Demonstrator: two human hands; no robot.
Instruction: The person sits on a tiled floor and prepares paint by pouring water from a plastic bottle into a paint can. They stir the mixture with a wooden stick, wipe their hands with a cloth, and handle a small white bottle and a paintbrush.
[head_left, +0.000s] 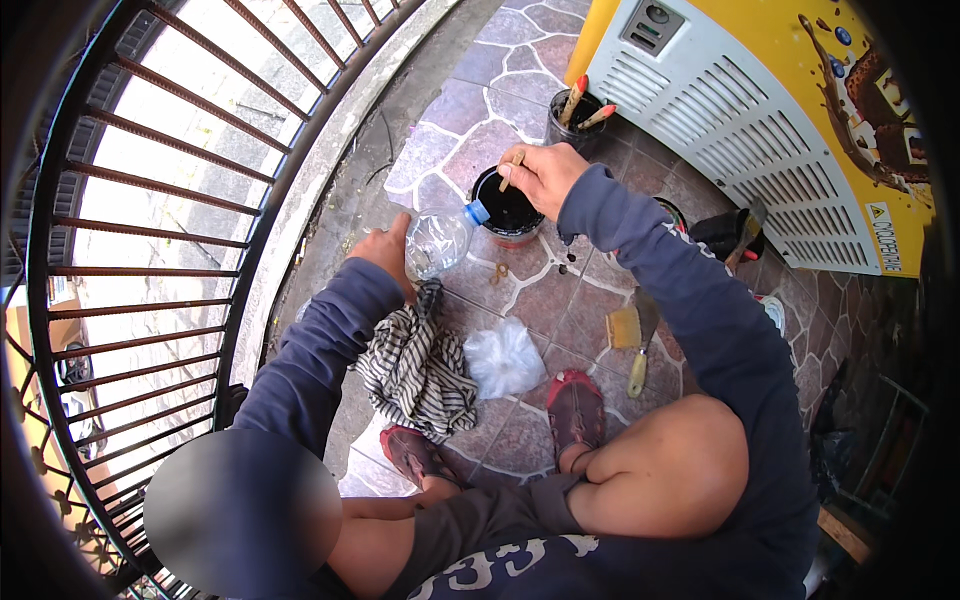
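My left hand [383,254] is wrapped round a clear plastic bottle [438,243], tilted so that its blue neck meets the rim of a small bucket [513,240]. Black liquid, like paint, fills part of this bucket. Over its far side my right hand [552,180] pinches a thin wooden stick [511,171] that points down toward the liquid; its lower end is hard to make out. Below my left hand lies a crumpled striped cloth [420,370], with a knotted translucent plastic bag [503,358] beside it.
A wide brush [624,328] and a scraper [640,365] lie on the stone-patterned tiles near my right foot. A dark container [567,127] with red-tipped handles stands by the yellow and white machine [740,130]. A curved metal railing [255,215] borders the left. Dark drips spot the floor.
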